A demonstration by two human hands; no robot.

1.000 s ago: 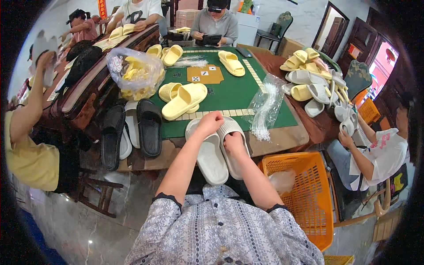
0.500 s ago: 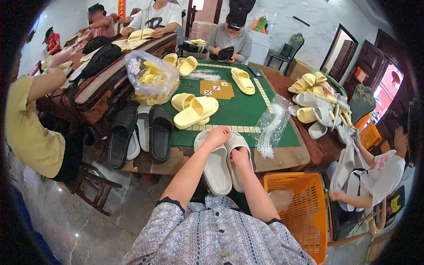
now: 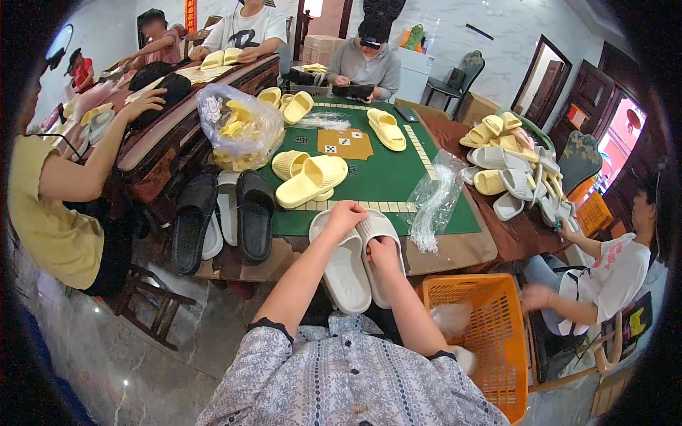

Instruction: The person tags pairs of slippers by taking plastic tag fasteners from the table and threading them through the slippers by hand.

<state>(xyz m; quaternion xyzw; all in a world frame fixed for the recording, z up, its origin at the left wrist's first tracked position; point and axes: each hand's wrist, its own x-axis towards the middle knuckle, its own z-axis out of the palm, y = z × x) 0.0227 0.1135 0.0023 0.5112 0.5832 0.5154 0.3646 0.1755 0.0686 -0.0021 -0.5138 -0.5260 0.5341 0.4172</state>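
A pair of light grey slippers stands side by side at the table's near edge: the left slipper [image 3: 348, 277] and the right slipper [image 3: 379, 228]. My left hand [image 3: 346, 216] is closed in a pinch at the inner edges of the two ribbed straps; whatever its fingertips hold is too small to make out. My right hand [image 3: 383, 253] reaches into the opening of the right slipper, fingers curled and partly hidden under the strap. Close by on the right lies a clear bag of thin white plastic strips [image 3: 433, 209]. Yellow slippers [image 3: 312, 181] rest just beyond my hands.
An orange basket [image 3: 490, 341] stands at my right, with a grey slipper [image 3: 465, 360] at its near left side. Black and white slippers [image 3: 254, 213] lean at the table's left edge. Slippers are heaped [image 3: 508, 160] on the right. Several people work around the green-topped table [image 3: 383, 174].
My hands keep nearly the same place. The person on the right no longer holds the grey slippers, and one shows by the basket. The person on the left has stretched an arm toward the black items.
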